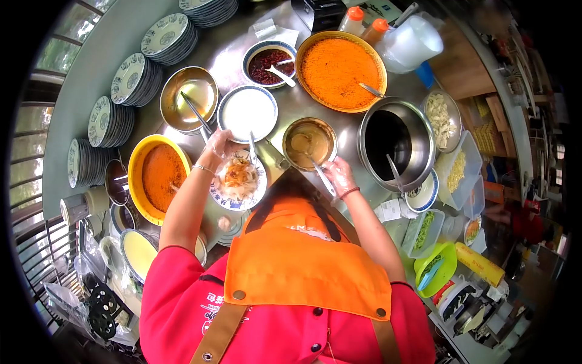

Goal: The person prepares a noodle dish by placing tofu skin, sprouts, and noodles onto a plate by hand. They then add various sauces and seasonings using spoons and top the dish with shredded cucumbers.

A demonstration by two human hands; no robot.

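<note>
My left hand, in a clear plastic glove, is closed at the upper left rim of a patterned plate, its fingers partly hidden. Shredded, pale and browned food is heaped on that plate. Just beyond my left fingers are the handle of a ladle resting in a metal bowl and a bowl of white sauce with a white spoon. My right hand, also gloved, grips the handle of a spoon whose far end dips into a bowl of light brown sauce.
Stacked plates line the left edge. A wide orange-filled basin, a bowl of dark red sauce and bottles stand at the back. On the right are a steel bowl of dark liquid and tubs of chopped ingredients. A yellow basin stands left.
</note>
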